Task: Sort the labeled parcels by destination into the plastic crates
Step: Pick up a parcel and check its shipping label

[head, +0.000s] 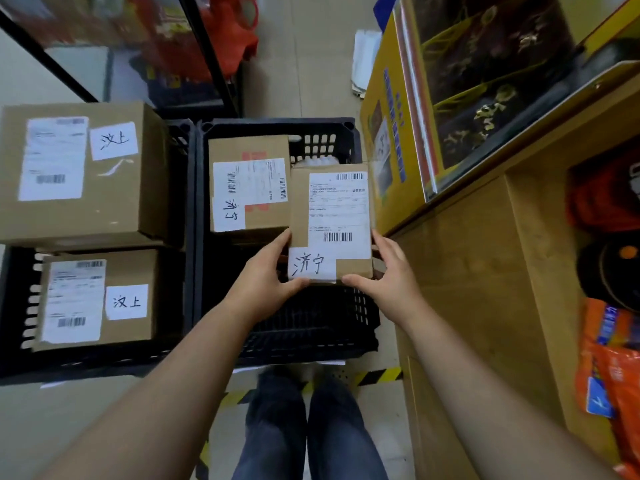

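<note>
While both hands are clamped on it (left hand (pixel 266 275) at the near-left corner, right hand (pixel 388 271) on the right edge), the held 济宁 parcel (pixel 332 216) hangs over the right crate (pixel 311 329), by its right wall. Looks like the placing step – next, lower it flat beside the other 济宁 parcel (pixel 249 183) at the far-left corner. The 汶上 parcels (pixel 93 299) fill the left crate (pixel 86 370).

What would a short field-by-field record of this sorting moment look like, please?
held parcel: marked 济宁, over the right crate
left hand: grips its near left corner
right hand: grips its near right corner
parcel in crate: also marked 济宁
left crate: far parcel and near parcel, both marked 汶上
</note>
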